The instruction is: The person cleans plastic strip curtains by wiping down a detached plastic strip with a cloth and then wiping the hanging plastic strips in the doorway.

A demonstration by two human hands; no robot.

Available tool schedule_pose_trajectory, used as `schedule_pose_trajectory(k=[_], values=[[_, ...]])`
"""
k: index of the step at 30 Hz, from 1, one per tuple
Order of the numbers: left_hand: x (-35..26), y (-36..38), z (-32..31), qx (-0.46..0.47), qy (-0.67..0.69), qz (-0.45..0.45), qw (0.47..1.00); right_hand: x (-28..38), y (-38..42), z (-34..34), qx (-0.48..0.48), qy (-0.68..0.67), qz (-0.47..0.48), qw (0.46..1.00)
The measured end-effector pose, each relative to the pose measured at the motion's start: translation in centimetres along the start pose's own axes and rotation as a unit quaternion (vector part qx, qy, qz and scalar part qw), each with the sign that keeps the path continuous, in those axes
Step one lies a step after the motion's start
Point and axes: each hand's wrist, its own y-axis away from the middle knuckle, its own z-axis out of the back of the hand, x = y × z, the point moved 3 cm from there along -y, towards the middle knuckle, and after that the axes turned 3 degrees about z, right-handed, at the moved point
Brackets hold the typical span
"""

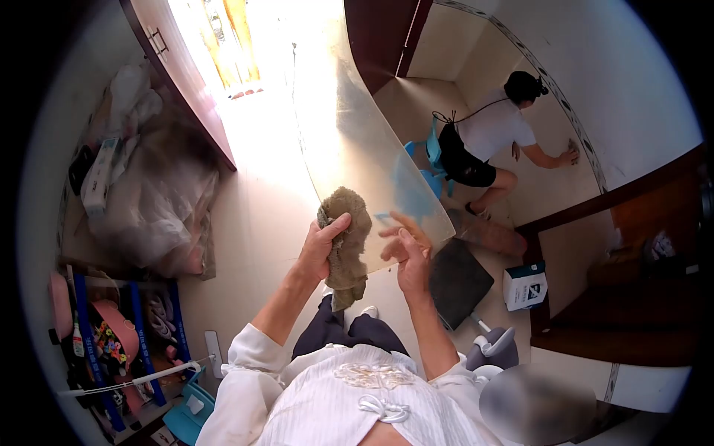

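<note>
A crumpled grey-green cloth (348, 256) hangs from my left hand (320, 249), the thumb lying over its front. Its upper part overlaps the lower edge of a large clear plastic sheet (357, 141), which stretches up and away in front of me. My right hand (411, 260) grips that sheet near its lower right corner. Its thumb is on the near side, and the fingers show through the plastic from behind.
At the right, another person (487, 137) sits on a blue chair (433, 145), one hand on the wall. A dark flat panel (460, 282) and a white box (524, 286) are on the floor. Plastic-wrapped bags (160, 215) and a loaded rack (123, 334) stand left.
</note>
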Motion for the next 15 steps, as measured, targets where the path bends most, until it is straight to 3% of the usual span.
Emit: schedule_pose_trajectory(k=[1, 3, 5, 7, 9, 11, 13, 14, 15], values=[[-0.1, 0.1, 0.2, -0.001, 0.002, -0.001, 1.0, 0.2, -0.6, -0.6, 0.001, 0.001, -0.001, 1.0], [-0.1, 0.5, 0.8, -0.024, -0.016, -0.005, 1.0, -0.6, -1.2, -1.7, 0.017, -0.023, -0.102, 0.994], [-0.1, 1.1, 1.8, -0.066, -0.053, 0.018, 0.996, -2.0, -1.3, -1.2, 0.043, 0.025, -0.107, 0.993], [0.0, 1.7, 3.0, -0.108, -0.089, 0.044, 0.989, -2.0, -1.3, -1.7, 0.014, 0.116, -0.015, 0.993], [-0.9, 2.2, 4.5, -0.189, -0.083, -0.066, 0.976, -2.4, -1.7, -1.9, -0.008, 0.129, 0.005, 0.992], [-3.2, 3.2, 5.6, -0.218, -0.184, -0.221, 0.933, -2.9, -2.1, -1.4, -0.029, 0.162, 0.022, 0.986], [-4.7, 4.8, 2.9, -0.139, -0.224, -0.199, 0.944, -2.6, -2.3, -1.8, -0.032, 0.187, 0.033, 0.981], [-4.9, 4.7, 1.6, -0.086, -0.448, -0.253, 0.853, -2.5, -2.3, -2.0, -0.034, 0.192, 0.02, 0.981], [-4.8, 4.3, -0.8, -0.003, -0.601, -0.447, 0.663, -2.5, -2.4, -2.3, -0.034, 0.197, 0.009, 0.98]])
